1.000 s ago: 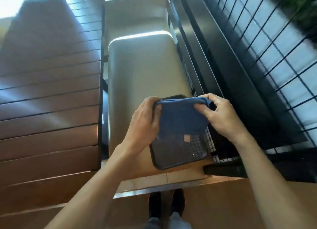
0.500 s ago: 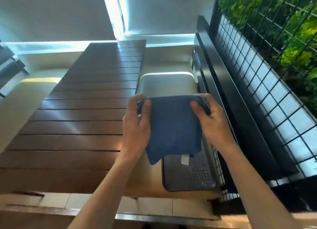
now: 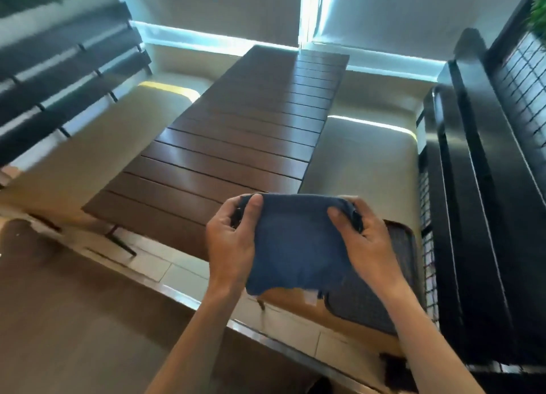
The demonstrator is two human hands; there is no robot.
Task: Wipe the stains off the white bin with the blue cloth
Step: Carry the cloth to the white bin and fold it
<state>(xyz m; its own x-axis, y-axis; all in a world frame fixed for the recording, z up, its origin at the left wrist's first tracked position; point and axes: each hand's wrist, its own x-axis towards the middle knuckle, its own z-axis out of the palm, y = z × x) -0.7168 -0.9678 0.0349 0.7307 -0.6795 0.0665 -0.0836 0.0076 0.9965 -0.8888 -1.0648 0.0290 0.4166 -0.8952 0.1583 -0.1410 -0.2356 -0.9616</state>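
Observation:
I hold a blue cloth [image 3: 295, 246] stretched flat in front of me, a white tag hanging at its lower edge. My left hand [image 3: 229, 243] grips its left top corner with the thumb on top. My right hand [image 3: 362, 240] pinches the right top corner. Both hands are in the air above a bench end and a dark tray. No white bin shows in the head view.
A dark mesh-patterned tray [image 3: 372, 302] lies on the bench below my right hand. A brown slatted table [image 3: 236, 145] stretches ahead, with cushioned benches [image 3: 363, 163] on both sides. A black railing with wire mesh [image 3: 484, 186] runs along the right.
My head has lifted and turned left, so the table and left bench came into view. Both hands kept their grip on the cloth, which is pulled wider and flatter.

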